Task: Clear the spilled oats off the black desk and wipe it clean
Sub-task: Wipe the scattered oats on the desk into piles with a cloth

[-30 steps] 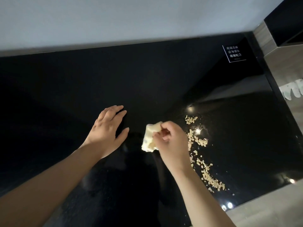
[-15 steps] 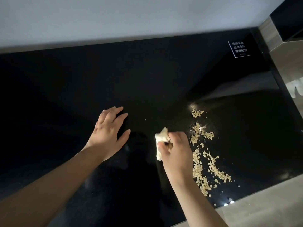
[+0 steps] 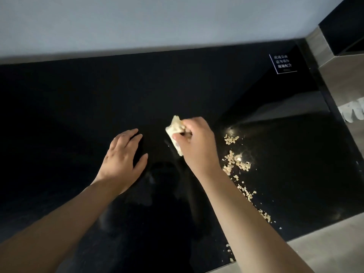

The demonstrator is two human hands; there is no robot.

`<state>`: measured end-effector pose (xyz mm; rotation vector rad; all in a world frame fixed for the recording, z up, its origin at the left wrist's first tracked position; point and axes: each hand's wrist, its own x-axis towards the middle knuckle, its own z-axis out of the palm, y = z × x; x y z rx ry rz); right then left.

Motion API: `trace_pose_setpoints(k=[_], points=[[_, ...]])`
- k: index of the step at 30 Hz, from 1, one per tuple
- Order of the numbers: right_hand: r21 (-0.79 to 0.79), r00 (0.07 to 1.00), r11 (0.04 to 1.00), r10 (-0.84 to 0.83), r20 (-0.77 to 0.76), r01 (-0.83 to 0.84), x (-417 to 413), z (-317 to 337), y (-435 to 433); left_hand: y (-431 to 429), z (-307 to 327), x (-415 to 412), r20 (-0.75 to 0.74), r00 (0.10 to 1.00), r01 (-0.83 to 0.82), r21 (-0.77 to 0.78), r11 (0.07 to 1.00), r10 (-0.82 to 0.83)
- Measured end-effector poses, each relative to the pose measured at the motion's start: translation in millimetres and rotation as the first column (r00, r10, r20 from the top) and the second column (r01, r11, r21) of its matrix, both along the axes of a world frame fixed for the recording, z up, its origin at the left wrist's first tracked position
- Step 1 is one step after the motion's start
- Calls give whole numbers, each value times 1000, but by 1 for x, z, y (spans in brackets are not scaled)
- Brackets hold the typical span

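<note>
Gloss was what stood out: the smooth black desk (image 3: pixel 78 115) was shiny like glass, throwing back lamp glare and a dim mirror image of both arms. The spilled oats (image 3: pixel 236 164), flat pale-tan flakes with a dry, papery look, lay on its right part in a ragged trail. It ran from a small clump up by the glare spots down to a few loose crumbs at the near edge.

The right hand (image 3: pixel 197 146) had its fingers curled tight round a crumpled pale-yellow wad (image 3: pixel 176 131). It looked soft and creased, cloth or paper, I couldn't say which. The wad poked out on the thumb side, just left of the oats and clear of them, and whether its lower tip touched the desk wasn't clear. The right forearm crossed over the trail and hid part of it.

The left hand (image 3: pixel 123 158) lay palm down on the bare desk, fingers straight and close together, thumb stuck out, holding nothing, near the wad but apart from it.

Round the edges were a plain matte grey-white wall (image 3: pixel 157 22) behind, a small black sign with white characters (image 3: pixel 283 64) in the far right corner, and a beige wood-grain surface (image 3: pixel 344 79) beside the desk with something white and scalloped (image 3: pixel 352 113) on it.
</note>
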<state>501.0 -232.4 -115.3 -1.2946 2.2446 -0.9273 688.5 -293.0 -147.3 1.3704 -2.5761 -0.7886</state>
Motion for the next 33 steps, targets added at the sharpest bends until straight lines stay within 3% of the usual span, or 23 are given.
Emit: trace_pose_setpoints(k=[3,5,11,16,20,24,27,33], points=[[78,972,976,209,-105,-201,13,-24,-25,0,-2,17,20,1000,-9,-7,1000,9],[89,964,972,229,-132,-218,16,-34,-23,0,-4,23,22,1000,-5,-12,1000,5],[162,984,972,176,-23,-170,-1,-21,67,7,-5,14,-5,1000,-31,-24,999,30],[332,952,892,295,83,-305,-20,-4,114,20,-6,-5,-13,1000,17,-8,1000,-17],[176,974,961,198,114,-216,-39,22,96,27,-5,-18,-12,1000,29,8,1000,-29],[6,988,989,147,-56,-147,-71,22,41,30,-3,-28,5,1000,-5,33,999,4],[29,965,972,234,-117,-232,-81,-2,-1,32,-2,-30,7,999,-38,33,999,38],[56,940,940,339,-29,-337,-57,-34,5,32,-5,-29,9,998,-56,11,998,56]])
